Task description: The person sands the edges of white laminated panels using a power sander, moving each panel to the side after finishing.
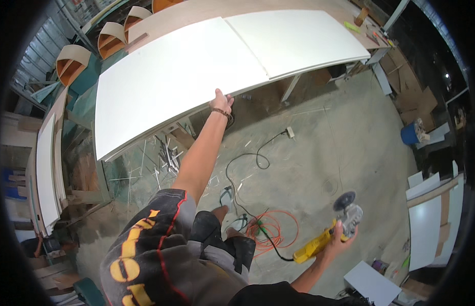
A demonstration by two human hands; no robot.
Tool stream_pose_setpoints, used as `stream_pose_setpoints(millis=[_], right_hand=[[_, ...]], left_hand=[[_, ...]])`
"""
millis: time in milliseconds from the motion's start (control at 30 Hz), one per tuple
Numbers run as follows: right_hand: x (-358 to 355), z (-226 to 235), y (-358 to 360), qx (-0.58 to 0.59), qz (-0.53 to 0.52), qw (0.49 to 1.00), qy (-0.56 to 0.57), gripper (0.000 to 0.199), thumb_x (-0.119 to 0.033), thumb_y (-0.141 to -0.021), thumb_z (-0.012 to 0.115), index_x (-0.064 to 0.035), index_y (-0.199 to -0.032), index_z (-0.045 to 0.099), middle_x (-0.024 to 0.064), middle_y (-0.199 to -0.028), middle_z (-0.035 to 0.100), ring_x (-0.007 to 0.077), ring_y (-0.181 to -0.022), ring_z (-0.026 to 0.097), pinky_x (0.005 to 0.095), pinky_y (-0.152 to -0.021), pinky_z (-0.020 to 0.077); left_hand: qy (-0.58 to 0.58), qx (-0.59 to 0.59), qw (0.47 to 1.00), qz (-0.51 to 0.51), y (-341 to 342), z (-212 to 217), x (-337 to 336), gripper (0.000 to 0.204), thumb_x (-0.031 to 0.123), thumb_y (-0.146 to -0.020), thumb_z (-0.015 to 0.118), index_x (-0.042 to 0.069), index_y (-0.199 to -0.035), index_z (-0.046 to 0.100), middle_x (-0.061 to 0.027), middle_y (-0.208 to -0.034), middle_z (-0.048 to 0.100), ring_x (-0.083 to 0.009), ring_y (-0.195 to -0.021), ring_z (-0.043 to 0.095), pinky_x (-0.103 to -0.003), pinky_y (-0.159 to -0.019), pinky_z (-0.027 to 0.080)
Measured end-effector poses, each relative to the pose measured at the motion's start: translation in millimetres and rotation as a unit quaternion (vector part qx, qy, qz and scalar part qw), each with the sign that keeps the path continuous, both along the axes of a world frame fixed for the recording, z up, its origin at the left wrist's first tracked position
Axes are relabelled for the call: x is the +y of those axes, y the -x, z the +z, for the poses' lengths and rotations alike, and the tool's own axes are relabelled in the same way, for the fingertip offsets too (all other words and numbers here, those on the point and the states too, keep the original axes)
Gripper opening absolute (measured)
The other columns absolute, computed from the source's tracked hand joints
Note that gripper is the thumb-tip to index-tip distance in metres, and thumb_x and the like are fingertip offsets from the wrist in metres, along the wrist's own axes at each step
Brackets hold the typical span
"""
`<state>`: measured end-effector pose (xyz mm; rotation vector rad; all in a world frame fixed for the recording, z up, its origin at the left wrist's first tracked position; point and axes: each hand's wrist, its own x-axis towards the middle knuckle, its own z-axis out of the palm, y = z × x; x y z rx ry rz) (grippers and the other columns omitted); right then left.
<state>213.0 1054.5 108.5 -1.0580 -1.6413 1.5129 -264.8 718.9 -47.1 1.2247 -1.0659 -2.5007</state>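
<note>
My left hand (222, 103), a bracelet at the wrist, grips the near edge of a large white board (166, 76) on the workbench. One digit lies on top; the others are partly hidden at the edge. Out to my right, above the floor, my right hand (340, 240) is closed around a yellow and grey angle grinder (314, 245). The grinder's round disc (344, 201) points up and away from me. A black cord (272, 239) hangs from its rear end. Beside the first board, a second white board (296, 41) lies on the same bench.
Coiled orange hose (278, 227) lies on the floor by my feet, near a white plug (290, 132). White offcut strips (168, 155) litter the floor under the bench. Stacked panels stand left (47, 168) and right (426, 229). A blue bucket (411, 133) stands at right.
</note>
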Motion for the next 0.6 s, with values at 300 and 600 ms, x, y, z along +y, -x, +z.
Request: stream_pose_setpoints(millis=[300, 600], right_hand=[[35.5, 51.9, -75.8, -0.018, -0.084, 0.996, -0.023, 0.071, -0.024, -0.089, 0.082, -0.0053, -0.148, 0.044, 0.0135, -0.119, 0.062, 0.0230, -0.096, 0.064, 0.0376, -0.075, 0.0546], [47.9, 63.8, -99.9, 0.017, -0.079, 0.995, -0.059, 0.066, -0.026, -0.091, 0.080, -0.0044, -0.145, 0.048, 0.0113, -0.120, 0.062, 0.0201, -0.100, 0.062, 0.0369, -0.082, 0.0526]], left_hand=[[0.097, -0.018, 0.989, -0.110, -157.3, -21.0, -37.5, 0.038, 0.040, -0.103, 0.064, 0.005, -0.089, 0.056, 0.0016, -0.062, 0.044, -0.0126, -0.046, 0.036, -0.033, -0.042, 0.028], [0.209, -0.095, 0.936, 0.266, -310.4, -19.7, -91.9, 0.068, 0.037, -0.106, 0.056, 0.002, -0.155, 0.027, -0.0245, -0.145, 0.049, -0.0356, -0.134, 0.050, -0.045, -0.110, 0.045]])
